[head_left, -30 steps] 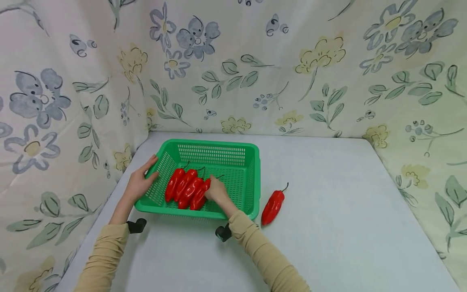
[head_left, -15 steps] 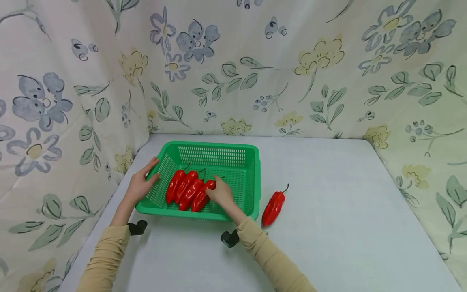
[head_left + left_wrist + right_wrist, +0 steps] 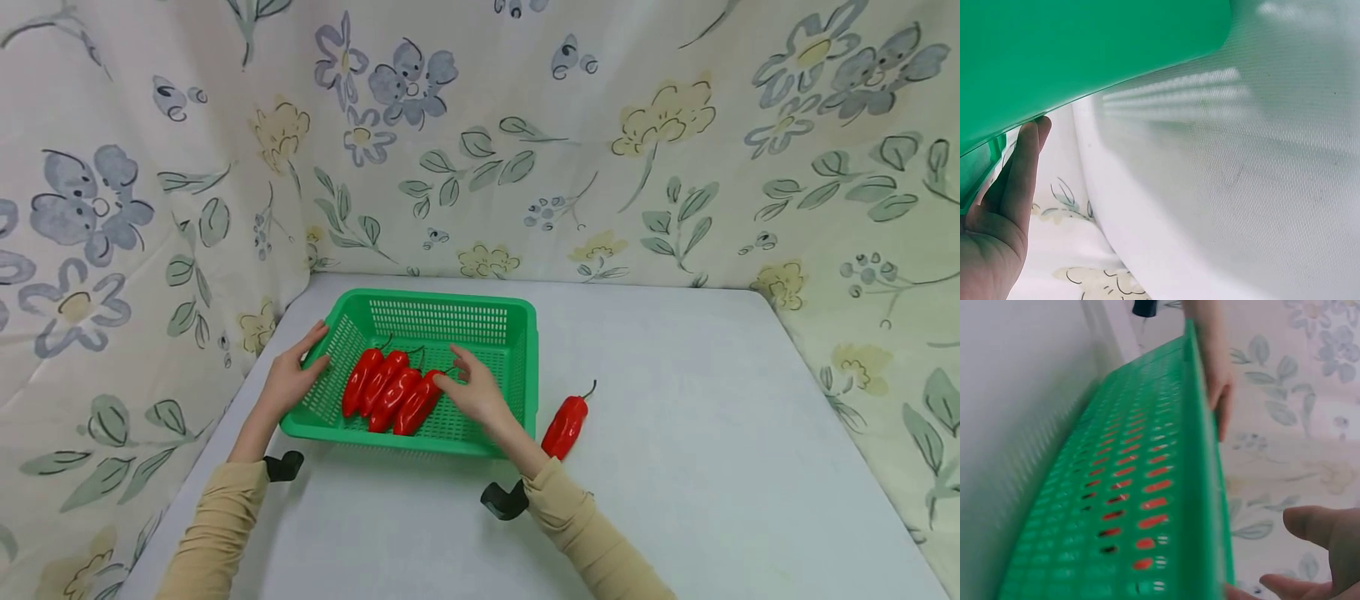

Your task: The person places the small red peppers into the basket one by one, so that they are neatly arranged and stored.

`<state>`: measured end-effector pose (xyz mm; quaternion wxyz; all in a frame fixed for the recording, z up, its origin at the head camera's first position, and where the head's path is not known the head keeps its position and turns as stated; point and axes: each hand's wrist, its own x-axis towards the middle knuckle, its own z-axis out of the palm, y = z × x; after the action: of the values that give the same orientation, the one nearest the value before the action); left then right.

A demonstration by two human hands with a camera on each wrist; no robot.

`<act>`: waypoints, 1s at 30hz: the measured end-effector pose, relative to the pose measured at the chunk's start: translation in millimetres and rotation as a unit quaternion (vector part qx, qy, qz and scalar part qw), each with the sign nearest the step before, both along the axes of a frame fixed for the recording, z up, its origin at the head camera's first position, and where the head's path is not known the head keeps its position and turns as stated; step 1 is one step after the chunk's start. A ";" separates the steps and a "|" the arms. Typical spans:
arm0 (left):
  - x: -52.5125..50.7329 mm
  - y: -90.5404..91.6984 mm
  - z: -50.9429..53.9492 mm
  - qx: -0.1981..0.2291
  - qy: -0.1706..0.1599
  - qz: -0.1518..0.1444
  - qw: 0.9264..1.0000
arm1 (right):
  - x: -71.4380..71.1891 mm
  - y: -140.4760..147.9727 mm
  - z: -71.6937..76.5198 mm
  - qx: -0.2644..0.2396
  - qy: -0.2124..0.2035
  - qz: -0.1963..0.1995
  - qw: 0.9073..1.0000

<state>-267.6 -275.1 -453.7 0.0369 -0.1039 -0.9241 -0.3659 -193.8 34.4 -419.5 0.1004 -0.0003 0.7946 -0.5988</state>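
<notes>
A green plastic basket (image 3: 450,447) holds several glossy red chili peppers (image 3: 395,400) lying side by side in its left half. My left hand (image 3: 288,379) holds the basket's left rim, the thumb over the edge and the fingers along the outside; the left wrist view shows these fingers (image 3: 1025,165) against the green plastic. Over the basket's middle, my right hand (image 3: 480,396) has its fingers spread, with the thumb tip close to the top of the rightmost pepper (image 3: 418,404). Whether the thumb touches it I cannot tell. Nothing is in that hand.
One more red chili pepper (image 3: 566,425) lies on the white table (image 3: 712,433) right of the basket, its lower end partly behind my right forearm. A floral curtain (image 3: 525,150) hangs behind and beside the table.
My right hand has let go of the rightmost pepper in the basket, its fingers spreading as it shifts right and back. My left hand stays on the rim.
</notes>
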 end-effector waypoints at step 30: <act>-2.2 0.3 -0.9 -0.004 0.000 0.002 1.000 | 29.7 109.6 40.5 -0.001 0.041 -0.061 0.997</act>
<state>-269.8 -274.7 -454.6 0.0372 -0.1017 -0.9257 -0.3624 -164.1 143.9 -379.0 0.0315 0.0234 0.7957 -0.6044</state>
